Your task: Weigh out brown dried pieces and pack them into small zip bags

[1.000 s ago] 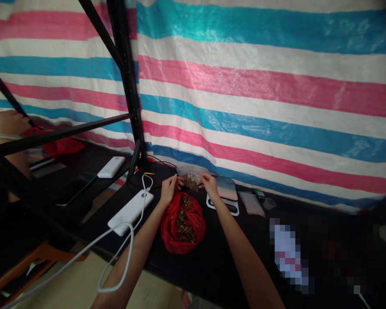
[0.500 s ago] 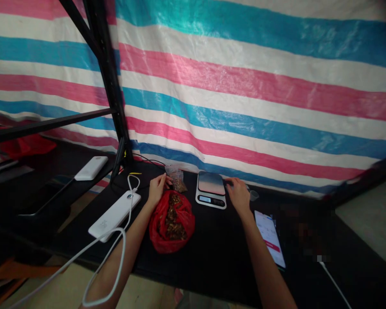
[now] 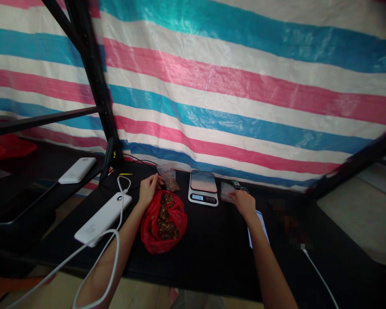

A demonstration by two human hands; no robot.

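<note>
My left hand (image 3: 150, 189) rests at the back rim of a red plastic bag (image 3: 146, 234), its fingers loosely bent and apart. That bag gapes and holds many small brown pieces (image 3: 167, 219). Just beyond my left fingertips lie small clear zip bags (image 3: 171, 181) with brown bits inside. A white kitchen scale (image 3: 203, 188) with a bare metal plate and a lit display stands in the middle. To its right, my right hand (image 3: 245, 203) has its fingers closed at the edge of a small clear plastic bag (image 3: 225, 191).
A phone (image 3: 259, 227) lies partly beneath my right forearm. Behind my right hand are a small dark object (image 3: 236, 184) and a clear round piece (image 3: 244, 189). A white power bank (image 3: 99, 221) with a looping white cable (image 3: 117, 240) lies left. A striped sheet (image 3: 212, 107) hangs behind.
My right hand has drawn back from the scale's side to the right, and the clear bag beside it now shows. My left hand keeps its place by the red bag. The view has shifted slightly.
</note>
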